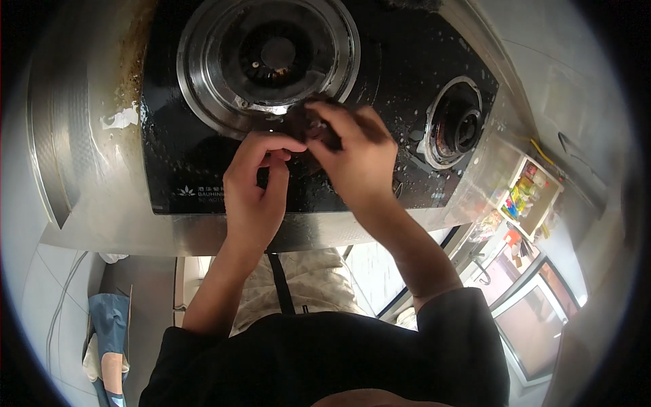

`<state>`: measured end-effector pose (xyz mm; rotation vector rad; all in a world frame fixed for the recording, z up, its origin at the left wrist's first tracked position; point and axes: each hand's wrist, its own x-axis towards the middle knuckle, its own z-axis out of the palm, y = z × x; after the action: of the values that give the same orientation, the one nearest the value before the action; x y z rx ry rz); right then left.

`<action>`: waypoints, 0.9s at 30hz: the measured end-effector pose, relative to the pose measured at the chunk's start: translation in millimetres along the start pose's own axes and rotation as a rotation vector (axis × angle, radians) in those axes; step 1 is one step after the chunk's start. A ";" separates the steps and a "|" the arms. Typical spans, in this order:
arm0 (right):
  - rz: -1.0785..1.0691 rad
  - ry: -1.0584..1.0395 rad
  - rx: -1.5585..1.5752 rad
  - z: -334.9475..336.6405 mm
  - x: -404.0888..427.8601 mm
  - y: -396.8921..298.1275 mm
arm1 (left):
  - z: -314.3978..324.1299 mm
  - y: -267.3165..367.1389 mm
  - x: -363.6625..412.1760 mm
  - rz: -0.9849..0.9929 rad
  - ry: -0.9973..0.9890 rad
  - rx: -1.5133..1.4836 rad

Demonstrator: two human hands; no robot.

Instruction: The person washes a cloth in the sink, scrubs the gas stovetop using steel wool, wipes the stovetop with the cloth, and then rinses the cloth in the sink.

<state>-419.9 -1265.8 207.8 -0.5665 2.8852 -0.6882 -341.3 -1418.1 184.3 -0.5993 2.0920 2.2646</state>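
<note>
My right hand grips a dark, wet-looking object that I cannot identify, over the front rim of the large gas burner. Close beside it is my left hand, its thumb and fingers curled towards each other with a gap between; its fingertips come near the dark object, and whether they touch it I cannot tell. Both hands are above the front part of a black glass gas hob, which is spotted with drops. The large burner has a shiny metal ring and no pan support on it.
A smaller burner with a metal ring lies at the right of the hob. Brown grime marks the steel worktop on the left. A white shelf with colourful packets stands at the right, and a window is below it.
</note>
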 end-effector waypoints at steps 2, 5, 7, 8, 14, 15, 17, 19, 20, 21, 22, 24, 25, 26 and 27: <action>-0.042 0.077 0.035 11.0 -2.4 -10.2 | -3.3 -4.1 -2.6 0.005 0.010 0.007; -0.039 0.105 0.100 20.6 -6.2 -27.5 | -7.4 -4.5 -7.7 0.023 0.048 -0.014; -0.047 0.109 0.145 28.8 -9.9 -31.2 | -8.7 -4.4 -11.0 0.037 0.073 -0.041; -0.050 0.124 0.204 32.3 -10.7 -31.3 | -8.6 -5.0 -13.1 0.040 0.091 -0.084; 0.420 -0.107 1.143 18.0 -14.4 -13.7 | -3.7 -6.1 -30.9 0.211 0.118 -0.071; 0.450 -0.109 1.277 8.5 -18.8 -0.5 | 3.6 -2.8 -35.0 0.215 0.132 -0.056; 0.534 -0.067 1.634 -6.3 -32.1 30.3 | 19.4 3.9 -41.2 0.235 0.069 -0.097; 0.452 -0.027 1.788 -31.4 -43.2 45.1 | 31.6 9.5 -46.1 0.231 0.021 -0.055; 0.487 -0.026 1.848 -43.2 -48.1 51.7 | 41.8 13.6 -48.5 0.258 0.007 -0.032; 0.513 -0.050 1.937 -52.2 -55.6 63.9 | 53.0 15.4 -50.4 0.285 -0.014 -0.015; 0.469 -0.043 2.048 -58.9 -61.5 72.1 | 63.1 13.8 -50.4 0.319 -0.061 -0.021; 0.360 -0.111 2.341 -68.5 -76.1 92.2 | 90.7 18.6 -53.4 0.279 -0.069 -0.038; 0.301 -0.109 2.391 -70.9 -84.0 100.4 | 106.2 20.2 -56.0 0.244 -0.061 -0.063; 0.363 -0.110 2.427 -78.4 -93.4 105.8 | 121.0 19.7 -59.2 0.231 -0.075 -0.101; 0.418 -0.109 2.465 -86.9 -101.5 109.2 | 134.3 22.3 -62.1 0.230 -0.102 -0.089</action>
<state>-379.7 -1100.8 238.3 0.3771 0.3072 -2.5491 -326.3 -1275.8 228.2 -0.2484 2.1198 2.4581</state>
